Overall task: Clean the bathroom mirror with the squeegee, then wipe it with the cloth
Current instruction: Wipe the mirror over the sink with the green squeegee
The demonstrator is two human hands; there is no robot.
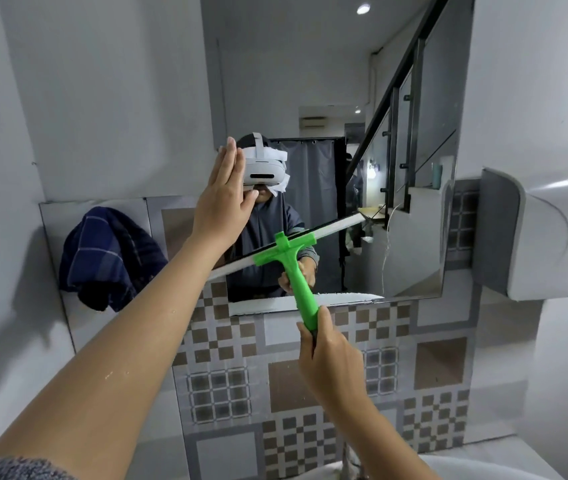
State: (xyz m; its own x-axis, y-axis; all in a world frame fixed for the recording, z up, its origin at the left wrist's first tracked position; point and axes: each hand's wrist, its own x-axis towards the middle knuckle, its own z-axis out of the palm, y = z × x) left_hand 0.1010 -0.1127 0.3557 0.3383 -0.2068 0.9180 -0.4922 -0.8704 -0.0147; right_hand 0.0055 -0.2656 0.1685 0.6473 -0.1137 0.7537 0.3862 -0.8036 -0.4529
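Observation:
The mirror [310, 64] hangs on the wall straight ahead. A green squeegee [294, 263] with a long white blade lies tilted across the lower glass, its right end higher. My right hand [331, 351] grips the bottom of its handle below the mirror's lower edge. My left hand [221, 199] rests flat against the glass at the mirror's left side, fingers together and pointing up, holding nothing. A dark blue checked cloth [109, 258] is draped over the tiled ledge to the left of the mirror. White foam [344, 299] lines the mirror's bottom edge.
A white wall dispenser [549, 233] juts out at the right, close to the mirror's edge. Patterned grey and brown tiles [310, 393] cover the wall under the mirror. The rim of a white basin [448, 467] shows at the bottom right. A person's reflection fills the lower mirror.

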